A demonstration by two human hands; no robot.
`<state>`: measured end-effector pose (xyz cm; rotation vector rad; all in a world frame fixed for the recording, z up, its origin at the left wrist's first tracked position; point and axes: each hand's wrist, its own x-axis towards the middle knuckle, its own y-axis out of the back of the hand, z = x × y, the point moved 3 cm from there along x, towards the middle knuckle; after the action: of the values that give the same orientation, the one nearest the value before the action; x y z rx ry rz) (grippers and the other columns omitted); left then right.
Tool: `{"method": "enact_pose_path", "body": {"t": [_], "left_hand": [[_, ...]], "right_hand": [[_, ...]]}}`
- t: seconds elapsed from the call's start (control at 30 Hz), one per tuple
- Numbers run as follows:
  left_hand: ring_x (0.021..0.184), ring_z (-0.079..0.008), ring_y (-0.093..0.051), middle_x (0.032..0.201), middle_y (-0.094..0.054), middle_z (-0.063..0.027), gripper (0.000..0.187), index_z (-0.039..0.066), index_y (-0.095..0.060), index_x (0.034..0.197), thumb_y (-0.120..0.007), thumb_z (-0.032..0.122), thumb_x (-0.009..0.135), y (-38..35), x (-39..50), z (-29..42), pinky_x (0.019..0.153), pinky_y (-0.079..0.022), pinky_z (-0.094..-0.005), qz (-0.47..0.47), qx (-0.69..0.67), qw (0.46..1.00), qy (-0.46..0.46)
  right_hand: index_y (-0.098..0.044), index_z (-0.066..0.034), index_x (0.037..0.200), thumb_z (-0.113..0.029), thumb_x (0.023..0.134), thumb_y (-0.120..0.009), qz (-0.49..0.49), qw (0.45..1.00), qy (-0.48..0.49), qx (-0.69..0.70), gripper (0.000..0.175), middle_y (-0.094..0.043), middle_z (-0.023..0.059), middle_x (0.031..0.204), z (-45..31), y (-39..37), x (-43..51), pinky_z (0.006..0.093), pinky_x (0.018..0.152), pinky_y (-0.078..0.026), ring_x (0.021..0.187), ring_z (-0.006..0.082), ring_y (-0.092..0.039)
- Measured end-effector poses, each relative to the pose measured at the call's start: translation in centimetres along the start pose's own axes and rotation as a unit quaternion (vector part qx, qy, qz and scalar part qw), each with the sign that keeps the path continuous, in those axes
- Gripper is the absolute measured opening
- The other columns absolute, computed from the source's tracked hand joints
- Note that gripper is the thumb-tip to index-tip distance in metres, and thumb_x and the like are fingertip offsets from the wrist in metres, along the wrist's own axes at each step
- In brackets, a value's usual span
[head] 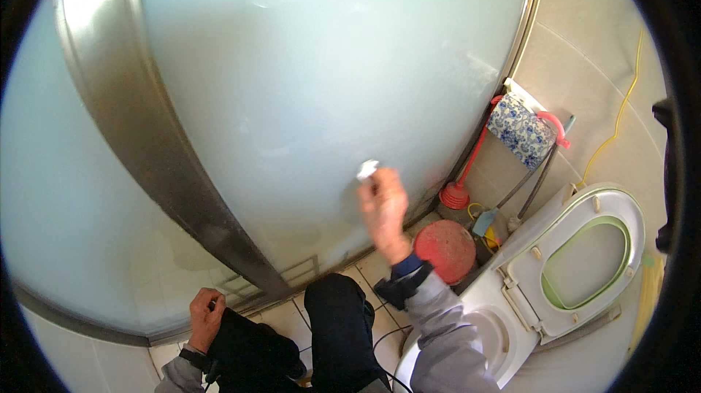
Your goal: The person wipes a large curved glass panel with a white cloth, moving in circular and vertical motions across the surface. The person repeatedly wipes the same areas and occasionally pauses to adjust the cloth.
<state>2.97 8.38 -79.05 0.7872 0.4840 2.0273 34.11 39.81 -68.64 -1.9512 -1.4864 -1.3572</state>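
My right hand [386, 209] grips a small white wad [367, 170], blurred, perhaps paper or cloth. It is held at the frosted glass panel [306, 81] of a shower enclosure; whether the wad touches the glass cannot be told. Down at the left, my left hand [206, 316] is curled into a loose fist beside my black-trousered knee [246, 346]. A dark spot shows within its curled fingers, and I see no clear object there. The lower glass near that hand is more see-through than the rest.
A broad metal post [159, 136] divides the glass. At right stand a toilet [482, 333] with raised lid and seat [589, 261], a round red lid or stool top [444, 250], a red plunger [454, 196] and brushes under a blue-flowered holder [520, 130]. A black cable [383, 335] crosses the tiles.
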Motion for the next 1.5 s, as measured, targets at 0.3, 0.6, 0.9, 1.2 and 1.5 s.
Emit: {"method": "enact_pose_path", "body": {"t": [0.3, 0.6, 0.9, 1.2, 1.5], "left_hand": [[0.07, -0.025, -0.062, 0.082, -0.063, -0.0141, 0.006, -0.001, -0.064, 0.086, -0.068, 0.003, 0.087, 0.2, -0.6, -0.8, 0.062, -0.05, -0.0356, 0.02, 0.017, 1.0, -0.003], [0.068, -0.0236, -0.059, 0.083, -0.061, -0.0139, 0.007, -0.001, -0.063, 0.087, -0.067, 0.005, 0.088, -0.5, 0.2, -1.7, 0.06, -0.047, -0.0357, -0.006, 0.012, 1.0, 0.004], [0.071, -0.0223, -0.056, 0.081, -0.058, -0.012, 0.017, 0.0, -0.06, 0.084, -0.064, 0.013, 0.093, -1.9, 2.1, -0.8, 0.063, -0.045, -0.0364, -0.06, 0.057, 0.996, 0.036], [0.068, -0.0226, -0.058, 0.083, -0.06, -0.0144, 0.011, -0.002, -0.063, 0.086, -0.065, 0.007, 0.091, -2.8, 2.7, -0.7, 0.062, -0.047, -0.035, -0.063, 0.036, 0.996, 0.049], [0.071, -0.0208, -0.059, 0.087, -0.064, -0.0138, 0.006, -0.003, -0.063, 0.088, -0.066, 0.001, 0.089, -1.0, 1.0, 0.1, 0.063, -0.047, -0.0317, -0.025, 0.014, 1.0, -0.005]], "right_hand": [[-0.062, -0.0089, 0.104, -0.005, 0.086, -0.066, -0.241, 0.947, 0.073, 0.2, 0.019, -0.061, 0.0149, 0.092, -14.4, -4.2, -6.7, 0.041, 0.059, -0.054, 0.066, 0.0303, -0.063], [-0.064, -0.0005, 0.103, -0.003, 0.089, -0.068, 0.011, 0.952, -0.242, 0.187, 0.015, -0.068, 0.0066, 0.091, 10.6, 4.2, 1.8, 0.0315, 0.074, -0.054, 0.08, 0.018, -0.064], [-0.061, 0.0032, 0.102, -0.018, 0.09, -0.061, 0.149, 0.936, -0.272, -0.165, 0.024, -0.068, 0.0282, 0.092, 30.6, 10.2, 11.1, 0.0508, 0.081, -0.049, 0.089, 0.0474, -0.065], [-0.062, -0.0054, 0.106, -0.017, 0.091, -0.063, 0.081, 0.925, -0.287, -0.235, 0.019, -0.071, 0.0228, 0.098, 31.9, 8.1, 12.0, 0.0518, 0.081, -0.052, 0.094, 0.0443, -0.068], [-0.062, -0.0045, 0.096, -0.012, 0.085, -0.066, 0.041, 0.974, -0.149, -0.163, 0.014, -0.066, 0.0187, 0.089, 16.4, 3.3, 4.0, 0.0476, 0.074, -0.051, 0.082, 0.0398, -0.065]]}}
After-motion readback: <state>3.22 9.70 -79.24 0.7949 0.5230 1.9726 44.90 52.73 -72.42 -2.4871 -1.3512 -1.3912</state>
